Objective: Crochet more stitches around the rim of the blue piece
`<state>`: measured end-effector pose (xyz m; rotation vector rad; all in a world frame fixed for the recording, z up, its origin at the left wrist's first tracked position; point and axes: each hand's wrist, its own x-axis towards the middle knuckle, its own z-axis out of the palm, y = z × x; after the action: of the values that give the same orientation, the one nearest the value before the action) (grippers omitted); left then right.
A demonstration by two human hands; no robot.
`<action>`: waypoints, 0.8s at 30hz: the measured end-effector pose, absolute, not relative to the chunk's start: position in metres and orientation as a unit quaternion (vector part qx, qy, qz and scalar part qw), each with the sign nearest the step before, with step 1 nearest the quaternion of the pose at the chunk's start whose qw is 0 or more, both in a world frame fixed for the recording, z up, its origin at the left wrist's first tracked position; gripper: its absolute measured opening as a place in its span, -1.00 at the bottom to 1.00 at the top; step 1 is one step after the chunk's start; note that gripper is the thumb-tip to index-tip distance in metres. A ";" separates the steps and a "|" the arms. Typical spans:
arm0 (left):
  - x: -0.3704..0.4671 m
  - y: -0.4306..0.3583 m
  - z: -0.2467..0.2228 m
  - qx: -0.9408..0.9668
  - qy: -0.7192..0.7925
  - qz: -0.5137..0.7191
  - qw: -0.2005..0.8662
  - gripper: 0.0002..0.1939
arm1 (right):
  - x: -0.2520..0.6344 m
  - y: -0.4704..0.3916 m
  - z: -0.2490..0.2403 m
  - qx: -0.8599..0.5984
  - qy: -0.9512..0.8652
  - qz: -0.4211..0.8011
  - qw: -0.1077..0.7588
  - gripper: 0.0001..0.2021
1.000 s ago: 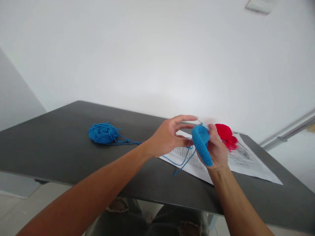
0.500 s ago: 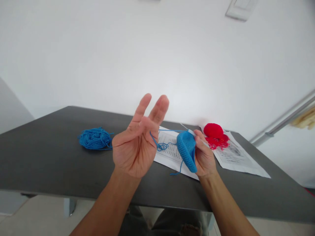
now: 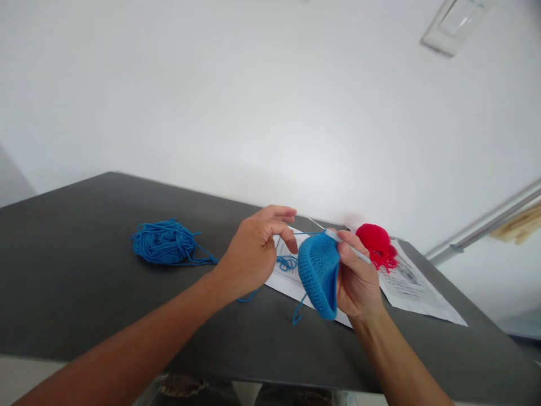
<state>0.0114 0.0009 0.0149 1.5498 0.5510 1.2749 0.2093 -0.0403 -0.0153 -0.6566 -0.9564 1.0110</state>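
My right hand (image 3: 359, 276) grips a crochet hook (image 3: 354, 252) with a pale handle, together with the edge of a blue crocheted piece (image 3: 319, 270). That piece is cupped, with its hollow tilted to the right. Just left of it, my left hand (image 3: 253, 248) has curled fingers, with thumb and fingertips apart. A taut strand of blue yarn (image 3: 310, 233) runs from the left fingers to the hook; how it winds round them is hidden. More yarn trails beneath the left hand towards a blue yarn ball (image 3: 163, 242) on the dark table (image 3: 105, 304).
A red yarn ball (image 3: 374, 238) with loose strands rests on a printed sheet (image 3: 416, 287) at the right. Another sheet (image 3: 281, 282) lies under the blue work. Behind the table stands a white wall (image 3: 211, 101); a metal rail (image 3: 486, 225) slants along the right.
My left hand has turned from palm-up with spread fingers to back-up with curled fingers, nearer the crocheted piece. The right hand keeps hold of hook and piece. The view has shifted slightly.
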 end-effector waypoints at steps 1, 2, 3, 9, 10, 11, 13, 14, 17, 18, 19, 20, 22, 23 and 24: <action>0.010 0.006 0.014 0.637 0.234 0.511 0.528 -0.71 | 0.206 -0.035 -0.010 -0.304 -0.436 0.453 0.716 -0.74; 0.010 0.010 0.013 0.626 0.240 0.496 0.552 -0.73 | 0.204 -0.030 -0.006 -0.311 -0.441 0.448 0.713 -0.74; 0.010 0.014 0.012 0.610 0.244 0.486 0.576 -0.75 | 0.202 -0.024 -0.002 -0.318 -0.446 0.444 0.709 -0.74; 0.018 0.022 0.005 0.425 0.237 0.470 0.737 -0.75 | 0.194 0.004 -0.001 -0.357 -0.477 0.435 0.675 -0.76; 0.020 0.022 0.002 0.403 0.240 0.463 0.752 -0.65 | 0.193 0.007 -0.005 -0.364 -0.478 0.437 0.670 -0.76; 0.023 0.024 -0.002 0.378 0.256 0.470 0.756 -0.53 | 0.192 0.009 -0.010 -0.372 -0.477 0.439 0.665 -0.77; 0.027 0.028 -0.011 0.347 0.296 0.481 0.749 -0.44 | 0.190 0.012 -0.021 -0.388 -0.470 0.443 0.657 -0.78; 0.028 0.030 -0.015 0.338 0.318 0.483 0.742 -0.43 | 0.189 0.012 -0.028 -0.397 -0.465 0.445 0.654 -0.78; 0.026 0.037 -0.028 0.333 0.367 0.470 0.730 -0.37 | 0.190 0.012 -0.044 -0.427 -0.454 0.451 0.639 -0.80; 0.024 0.038 -0.031 0.331 0.375 0.465 0.730 -0.34 | 0.191 0.012 -0.048 -0.437 -0.459 0.450 0.629 -0.81; 0.023 0.038 -0.034 0.329 0.383 0.458 0.732 -0.31 | 0.192 0.012 -0.051 -0.446 -0.468 0.447 0.618 -0.82; 0.021 0.038 -0.036 0.326 0.387 0.456 0.732 -0.29 | 0.194 0.011 -0.054 -0.454 -0.481 0.443 0.605 -0.83; 0.018 0.038 -0.039 0.324 0.395 0.450 0.733 -0.26 | 0.197 0.010 -0.058 -0.461 -0.508 0.436 0.582 -0.84; 0.017 0.038 -0.039 0.325 0.398 0.448 0.731 -0.25 | 0.199 0.009 -0.059 -0.461 -0.517 0.436 0.574 -0.84; 0.016 0.037 -0.040 0.328 0.402 0.445 0.730 -0.24 | 0.200 0.008 -0.060 -0.462 -0.523 0.434 0.570 -0.83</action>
<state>0.0164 0.0369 -0.0395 0.7228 0.8858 0.9804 0.1996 0.0078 -0.0604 -1.0839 -1.2284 1.0191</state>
